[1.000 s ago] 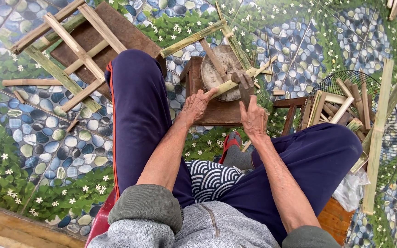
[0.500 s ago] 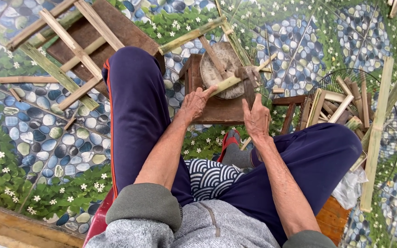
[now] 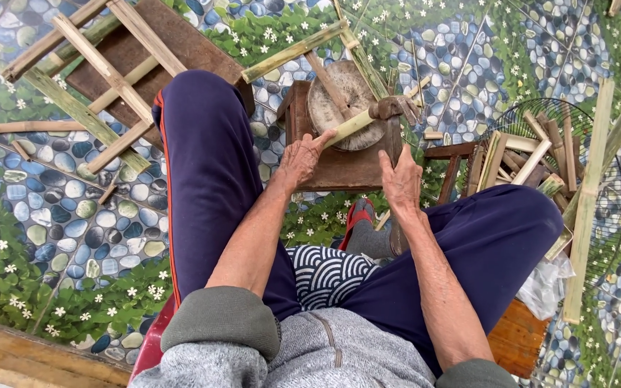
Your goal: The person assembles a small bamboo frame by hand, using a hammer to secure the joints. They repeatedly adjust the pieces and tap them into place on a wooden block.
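Note:
My left hand (image 3: 302, 156) grips the near end of a short pale bamboo stick (image 3: 350, 127). The stick lies slanted across a round wooden block (image 3: 336, 93) on a small dark wooden stool (image 3: 339, 169) between my knees. A dark brown tool (image 3: 394, 108) sits on the stick's far end, with no hand on it. My right hand (image 3: 402, 179) is at the stool's near right edge, fingers apart and holding nothing.
A bamboo frame (image 3: 102, 68) lies on a brown board at the upper left. A wire basket (image 3: 609, 215) with several cut bamboo pieces stands at the right, with long bamboo strips (image 3: 589, 194) over it. A red sandal (image 3: 357, 215) is under the stool.
My right hand has let go of the dark tool and drawn back toward me to the stool's edge. My left hand stays on the bamboo stick.

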